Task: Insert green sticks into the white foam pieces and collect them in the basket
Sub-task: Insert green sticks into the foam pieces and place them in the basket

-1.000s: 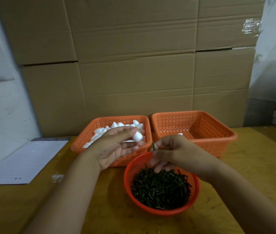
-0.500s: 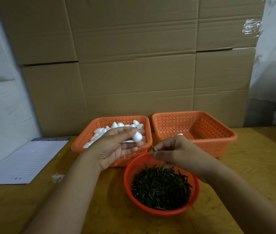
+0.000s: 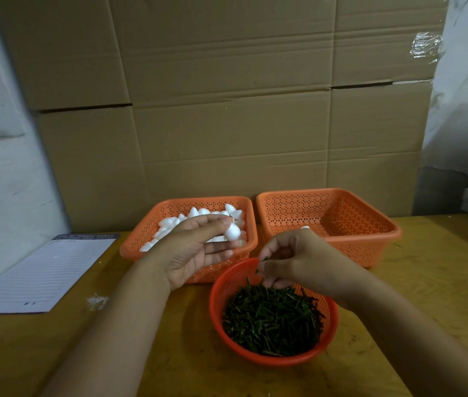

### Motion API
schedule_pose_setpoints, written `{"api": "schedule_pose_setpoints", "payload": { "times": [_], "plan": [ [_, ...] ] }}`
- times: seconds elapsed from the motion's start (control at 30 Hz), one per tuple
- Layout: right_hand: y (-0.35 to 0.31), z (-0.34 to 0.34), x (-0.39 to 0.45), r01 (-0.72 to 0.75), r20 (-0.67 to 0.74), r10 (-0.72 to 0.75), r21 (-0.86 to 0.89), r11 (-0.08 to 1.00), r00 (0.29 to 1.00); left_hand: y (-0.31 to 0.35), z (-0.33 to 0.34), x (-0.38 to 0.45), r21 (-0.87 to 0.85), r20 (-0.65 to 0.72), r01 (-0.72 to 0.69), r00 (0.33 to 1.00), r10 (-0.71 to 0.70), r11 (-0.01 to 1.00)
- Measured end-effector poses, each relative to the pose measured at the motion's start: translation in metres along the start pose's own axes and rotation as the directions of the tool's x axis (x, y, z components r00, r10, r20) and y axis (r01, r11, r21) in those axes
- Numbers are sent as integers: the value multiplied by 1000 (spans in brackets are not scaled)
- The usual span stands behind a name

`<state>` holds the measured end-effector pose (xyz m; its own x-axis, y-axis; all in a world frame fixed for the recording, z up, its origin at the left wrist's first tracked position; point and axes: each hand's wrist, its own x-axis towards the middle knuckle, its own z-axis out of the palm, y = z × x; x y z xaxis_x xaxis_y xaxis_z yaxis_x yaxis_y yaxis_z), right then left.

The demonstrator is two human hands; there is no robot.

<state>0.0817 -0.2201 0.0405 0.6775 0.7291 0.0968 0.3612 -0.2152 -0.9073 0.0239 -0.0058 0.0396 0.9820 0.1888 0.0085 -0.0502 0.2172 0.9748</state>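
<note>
My left hand (image 3: 195, 250) pinches a white egg-shaped foam piece (image 3: 232, 232) between thumb and fingertips, in front of the left orange basket (image 3: 138, 242) that holds several more foam pieces (image 3: 198, 216). My right hand (image 3: 293, 260) is closed on a short green stick (image 3: 262, 263) just above the far rim of the round red bowl (image 3: 218, 310), which is heaped with green sticks (image 3: 273, 319). Stick and foam piece are apart. The right orange basket (image 3: 370, 239) shows one white piece (image 3: 305, 227) behind my right hand.
A lined notepad (image 3: 40, 273) lies at the left on the yellow wooden table (image 3: 427, 282). A small white scrap (image 3: 97, 301) sits near my left forearm. Stacked cardboard boxes (image 3: 227, 110) wall off the back.
My right hand has dropped slightly toward the bowl's rim with the green stick, fingers shifting on it. My left hand keeps the foam piece in the same place.
</note>
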Motion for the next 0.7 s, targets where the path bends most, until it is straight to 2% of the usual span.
{"api": "schedule_pose_setpoints", "payload": {
  "times": [0.13, 0.37, 0.5, 0.7],
  "plan": [
    [2, 0, 0, 16, 17, -15, -82, 997, 1000, -1, 0, 0, 37, -4, -35, 999, 35, 999],
    [7, 0, 2, 53, 95, -27, -279, 959, 995, 2, 2, -3, 152, 81, -172, 984, 161, 973],
    [8, -1, 2, 73, 102, -42, -321, 944, 994, 4, 7, -5, 218, 104, -242, 969, 224, 946],
    [9, -1, 3, 90, 103, -58, -346, 934, 993, 10, 16, -8, 16, 107, -207, 973, 204, 978]
  ]
}}
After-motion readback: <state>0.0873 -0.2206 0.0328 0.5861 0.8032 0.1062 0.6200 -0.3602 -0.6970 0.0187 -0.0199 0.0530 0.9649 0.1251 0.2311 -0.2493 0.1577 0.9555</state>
